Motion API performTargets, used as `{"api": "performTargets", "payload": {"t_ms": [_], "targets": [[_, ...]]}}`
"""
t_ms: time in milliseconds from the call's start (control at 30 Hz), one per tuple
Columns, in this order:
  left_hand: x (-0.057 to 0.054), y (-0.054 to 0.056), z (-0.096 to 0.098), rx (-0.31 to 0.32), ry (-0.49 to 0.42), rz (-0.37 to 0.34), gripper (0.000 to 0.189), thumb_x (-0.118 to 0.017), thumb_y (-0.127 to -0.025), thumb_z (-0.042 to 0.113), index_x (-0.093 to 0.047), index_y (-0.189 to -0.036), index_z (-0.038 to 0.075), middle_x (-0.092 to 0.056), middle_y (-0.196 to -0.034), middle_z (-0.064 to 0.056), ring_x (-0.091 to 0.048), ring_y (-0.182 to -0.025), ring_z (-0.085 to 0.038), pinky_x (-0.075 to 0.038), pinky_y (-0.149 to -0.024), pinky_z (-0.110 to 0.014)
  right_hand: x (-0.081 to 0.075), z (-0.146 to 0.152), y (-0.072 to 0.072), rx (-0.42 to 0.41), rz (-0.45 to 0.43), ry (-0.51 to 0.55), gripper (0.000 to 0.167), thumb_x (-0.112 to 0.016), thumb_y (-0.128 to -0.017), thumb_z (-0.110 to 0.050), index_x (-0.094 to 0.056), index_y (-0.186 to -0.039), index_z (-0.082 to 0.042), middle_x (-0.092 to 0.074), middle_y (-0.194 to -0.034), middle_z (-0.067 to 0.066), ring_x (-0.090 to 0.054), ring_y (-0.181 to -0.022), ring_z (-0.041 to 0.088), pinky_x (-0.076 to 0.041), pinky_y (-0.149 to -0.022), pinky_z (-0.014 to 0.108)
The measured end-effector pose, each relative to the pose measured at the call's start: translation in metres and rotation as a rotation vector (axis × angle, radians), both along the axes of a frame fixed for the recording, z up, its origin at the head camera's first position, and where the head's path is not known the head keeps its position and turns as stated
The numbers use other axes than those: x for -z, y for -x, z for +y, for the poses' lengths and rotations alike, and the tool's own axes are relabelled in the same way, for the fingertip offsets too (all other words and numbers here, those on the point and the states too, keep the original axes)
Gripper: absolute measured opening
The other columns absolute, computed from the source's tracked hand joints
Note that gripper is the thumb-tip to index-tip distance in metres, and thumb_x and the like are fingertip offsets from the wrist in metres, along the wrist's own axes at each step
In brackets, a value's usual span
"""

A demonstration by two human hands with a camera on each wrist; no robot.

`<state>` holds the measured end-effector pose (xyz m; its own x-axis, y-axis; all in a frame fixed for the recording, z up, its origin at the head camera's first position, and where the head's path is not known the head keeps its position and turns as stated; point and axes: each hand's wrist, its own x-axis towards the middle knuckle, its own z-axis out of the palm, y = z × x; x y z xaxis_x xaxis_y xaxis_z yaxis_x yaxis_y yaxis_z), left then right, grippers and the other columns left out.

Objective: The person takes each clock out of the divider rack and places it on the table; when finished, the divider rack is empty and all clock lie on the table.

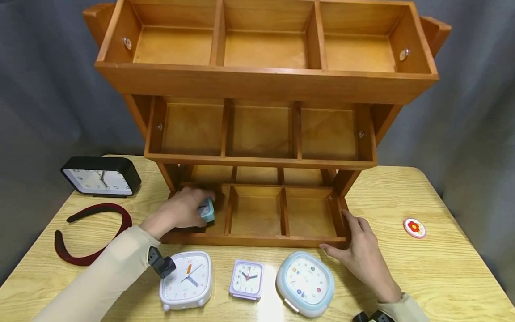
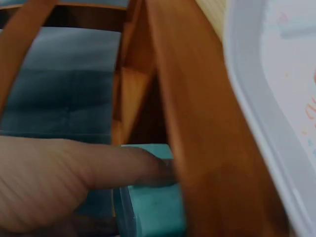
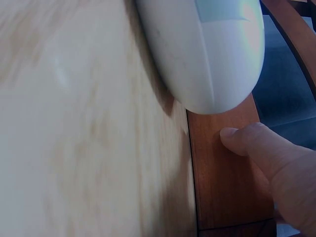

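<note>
In the left compartment of the pulled-out bottom drawer [image 1: 257, 241], my left hand [image 1: 183, 208] grips a small teal alarm clock [image 1: 207, 211]. The left wrist view shows the thumb lying across the clock's teal casing [image 2: 155, 210], close behind the drawer's front board [image 2: 202, 148]. My right hand [image 1: 364, 252] rests at the drawer's front right corner, thumb against the front board and fingers along the side. In front of the drawer stand a white alarm clock [image 1: 187, 279], a small lilac clock [image 1: 247, 279] and a light-blue rounded clock [image 1: 306, 284].
Above, the middle drawer [image 1: 261, 161] and top drawer [image 1: 265, 80] of the wooden cabinet also jut out, each with three compartments. A black clock [image 1: 130, 176] and a dark red headband [image 1: 124, 219] are on the left. A round flower badge [image 1: 414, 228] lies right.
</note>
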<state>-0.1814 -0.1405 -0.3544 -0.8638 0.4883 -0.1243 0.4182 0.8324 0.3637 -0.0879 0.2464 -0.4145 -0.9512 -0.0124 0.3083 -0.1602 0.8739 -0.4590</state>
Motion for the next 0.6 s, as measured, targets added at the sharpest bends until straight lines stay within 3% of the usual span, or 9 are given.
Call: {"api": "performTargets", "payload": {"t_ms": [167,267,400,600], "targets": [[-0.018,-0.010,0.000,0.023,-0.031,-0.002,0.057,-0.081,-0.067,0.006,-0.062,-0.120,0.008,-0.061,-0.089,-0.005,-0.054,-0.079,-0.019,-0.044,-0.064,-0.028,-0.001,-0.001,0.001,0.002,-0.015,0.003,0.095,-0.089,-0.065,-0.027,-0.040,-0.139,0.007,-0.053,-0.113,0.029,-0.058,-0.099,0.046,-0.050,-0.083,0.059],[-0.027,-0.018,-0.001,0.063,-0.048,0.042,0.054,-0.082,-0.067,0.005,-0.062,-0.117,0.008,-0.061,-0.086,-0.004,-0.053,-0.078,-0.019,-0.044,-0.064,-0.029,0.001,-0.003,0.001,-0.002,-0.019,0.007,0.095,-0.088,-0.066,-0.027,-0.040,-0.139,0.008,-0.053,-0.113,0.029,-0.058,-0.099,0.046,-0.050,-0.083,0.059],[-0.040,-0.032,-0.001,0.096,-0.048,0.084,0.053,-0.082,-0.067,0.006,-0.062,-0.116,0.011,-0.060,-0.090,-0.006,-0.053,-0.080,-0.020,-0.045,-0.066,-0.031,0.001,-0.004,0.001,-0.009,-0.004,0.010,0.095,-0.089,-0.065,-0.027,-0.041,-0.139,0.008,-0.054,-0.111,0.029,-0.059,-0.098,0.046,-0.050,-0.081,0.059],[-0.059,-0.051,0.006,0.105,-0.038,0.070,0.053,-0.082,-0.067,0.006,-0.062,-0.115,0.017,-0.059,-0.097,-0.007,-0.053,-0.081,-0.020,-0.046,-0.066,-0.031,0.002,-0.001,0.000,-0.016,0.026,0.007,0.096,-0.090,-0.063,-0.028,-0.041,-0.138,0.009,-0.054,-0.108,0.028,-0.059,-0.093,0.044,-0.050,-0.078,0.059]]}}
